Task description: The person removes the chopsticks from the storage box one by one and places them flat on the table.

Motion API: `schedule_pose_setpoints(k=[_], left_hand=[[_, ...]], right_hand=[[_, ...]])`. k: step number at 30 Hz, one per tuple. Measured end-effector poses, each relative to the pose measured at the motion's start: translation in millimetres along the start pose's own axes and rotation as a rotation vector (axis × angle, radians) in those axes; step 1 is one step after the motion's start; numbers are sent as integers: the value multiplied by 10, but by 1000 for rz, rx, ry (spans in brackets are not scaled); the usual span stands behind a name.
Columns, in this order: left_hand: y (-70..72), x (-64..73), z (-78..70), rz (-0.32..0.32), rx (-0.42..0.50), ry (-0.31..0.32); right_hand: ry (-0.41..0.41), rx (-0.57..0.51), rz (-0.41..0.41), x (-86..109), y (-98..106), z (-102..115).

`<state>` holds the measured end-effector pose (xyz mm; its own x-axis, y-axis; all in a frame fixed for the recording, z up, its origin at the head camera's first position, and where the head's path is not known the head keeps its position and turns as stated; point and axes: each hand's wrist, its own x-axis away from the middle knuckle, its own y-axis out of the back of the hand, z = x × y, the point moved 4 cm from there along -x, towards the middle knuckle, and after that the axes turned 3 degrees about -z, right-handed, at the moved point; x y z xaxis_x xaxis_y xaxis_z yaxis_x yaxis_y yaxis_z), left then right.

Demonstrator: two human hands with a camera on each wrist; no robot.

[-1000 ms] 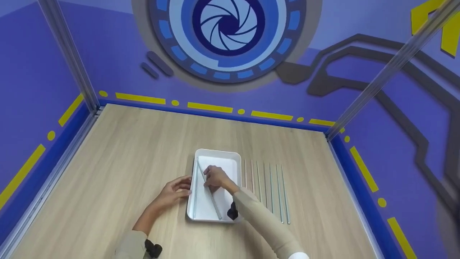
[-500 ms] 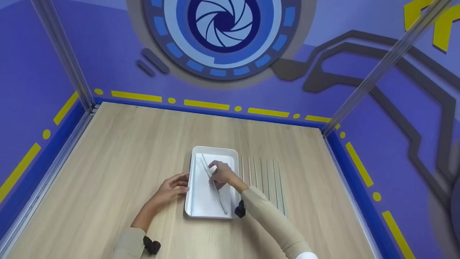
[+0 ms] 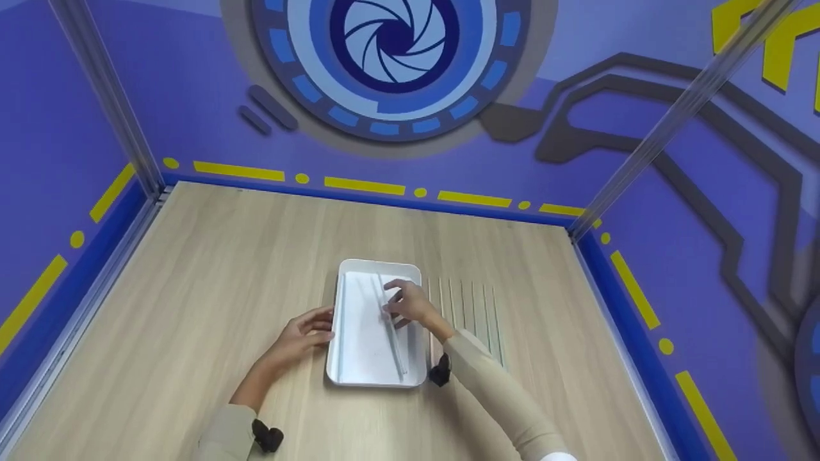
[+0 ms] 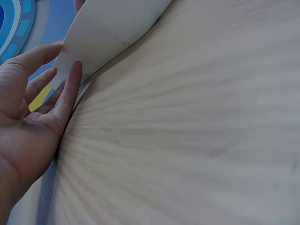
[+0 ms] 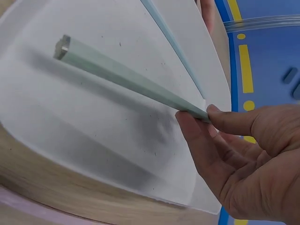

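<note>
A white rectangular tray (image 3: 365,320) lies on the wooden table. My right hand (image 3: 410,304) is over its right half, pinching a pale green rod (image 3: 394,342) between thumb and fingers. In the right wrist view this rod (image 5: 126,79) is held above the tray floor, its faceted near end raised and casting a shadow. A light blue rod (image 5: 173,42) lies along the tray's left side. My left hand (image 3: 295,339) rests its fingertips against the tray's outer left wall. In the left wrist view the fingers of that hand (image 4: 42,93) are spread loosely beside the tray.
Several thin rods (image 3: 496,314) lie side by side on the table right of the tray, partly hidden by my right forearm. Blue walls (image 3: 359,202) with yellow marks close off the back and sides of the table (image 3: 256,250).
My right hand has carried the pale green rod rightwards across the tray, and the rod now points more straight away from me. The left hand keeps its place at the tray's left wall.
</note>
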<state>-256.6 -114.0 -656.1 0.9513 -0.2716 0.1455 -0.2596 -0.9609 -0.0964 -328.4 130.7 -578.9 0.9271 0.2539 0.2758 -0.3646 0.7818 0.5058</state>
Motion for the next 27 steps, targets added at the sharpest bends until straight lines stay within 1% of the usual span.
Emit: schedule_pose_setpoints(k=[5,8,14,22,27], left_hand=[[4,-10,4,-8,3,24],[4,-9,4,-5,6,23],[5,-10,-8,-5,0,1],[5,-4,10,5,-1,-5],[2,-6,19,-9,4,4]], right_hand=[[-2,7,-9,28,59,9],[8,-11,-14,44,105,7],[42,-49,-35,78,234,14],[36,-63,-46,157,406,-56],[39,-102,-84,193,529,-109]])
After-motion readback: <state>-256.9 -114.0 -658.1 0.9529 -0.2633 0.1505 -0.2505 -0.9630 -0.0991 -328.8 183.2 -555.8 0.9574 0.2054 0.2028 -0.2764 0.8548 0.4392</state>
